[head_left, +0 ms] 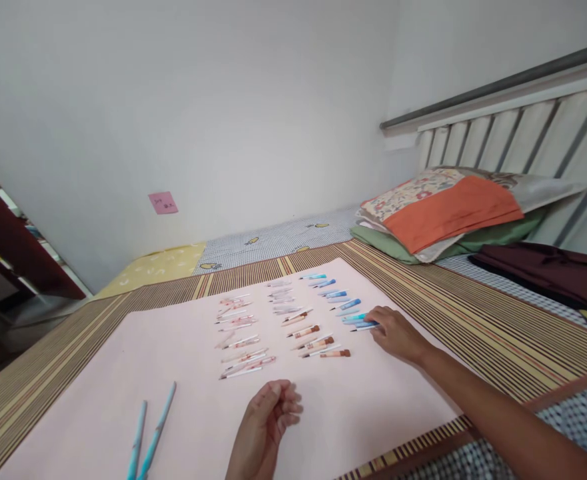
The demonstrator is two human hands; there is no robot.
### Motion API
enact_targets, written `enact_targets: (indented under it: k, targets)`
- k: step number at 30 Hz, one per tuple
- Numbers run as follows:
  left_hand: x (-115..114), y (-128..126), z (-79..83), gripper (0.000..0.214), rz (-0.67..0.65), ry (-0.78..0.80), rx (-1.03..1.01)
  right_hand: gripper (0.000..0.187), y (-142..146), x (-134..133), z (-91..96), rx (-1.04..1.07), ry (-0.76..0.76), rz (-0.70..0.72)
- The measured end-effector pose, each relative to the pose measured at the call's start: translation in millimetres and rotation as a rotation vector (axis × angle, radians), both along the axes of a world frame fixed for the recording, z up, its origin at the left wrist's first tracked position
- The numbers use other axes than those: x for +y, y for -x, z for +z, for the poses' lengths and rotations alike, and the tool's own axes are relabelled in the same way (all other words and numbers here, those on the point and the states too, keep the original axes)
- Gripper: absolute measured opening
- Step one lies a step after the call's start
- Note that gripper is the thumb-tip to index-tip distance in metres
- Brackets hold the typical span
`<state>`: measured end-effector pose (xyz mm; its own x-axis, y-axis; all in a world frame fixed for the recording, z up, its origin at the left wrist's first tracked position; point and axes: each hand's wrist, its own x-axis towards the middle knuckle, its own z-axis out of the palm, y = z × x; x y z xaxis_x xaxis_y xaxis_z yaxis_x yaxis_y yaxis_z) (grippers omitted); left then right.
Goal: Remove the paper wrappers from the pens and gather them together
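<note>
Small pen parts lie in three columns on a pale pink sheet [98,373]: pink and clear ones [240,333] on the left, clear and brown ones [313,337] in the middle, blue ones [336,293] on the right. My right hand [396,333] reaches in from the right, its fingertips closed on the nearest blue piece [360,321] at the lower end of the blue column. My left hand [268,420] rests near the sheet's front edge, fingers curled loosely inward with nothing visible in them. Two light blue pens [150,433] lie at the front left.
The sheet lies on a striped woven mat [498,333] over a bed. Stacked pillows [448,213] and a dark maroon cloth [548,273] sit at the right by a slatted headboard [523,127]. A white wall with a pink note [163,203] stands behind; dark furniture [8,253] at left.
</note>
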<state>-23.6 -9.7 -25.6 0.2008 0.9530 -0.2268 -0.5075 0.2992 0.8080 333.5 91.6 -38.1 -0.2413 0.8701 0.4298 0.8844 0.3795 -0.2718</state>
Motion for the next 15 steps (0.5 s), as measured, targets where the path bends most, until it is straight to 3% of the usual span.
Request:
enact_targets:
  k: [15]
  targets:
    - [0.7, 0.3, -3.5, 0.025, -0.003, -0.004, -0.013, 0.017, 1.4, 5.7, 1.4, -0.049, 0.083, 0.006]
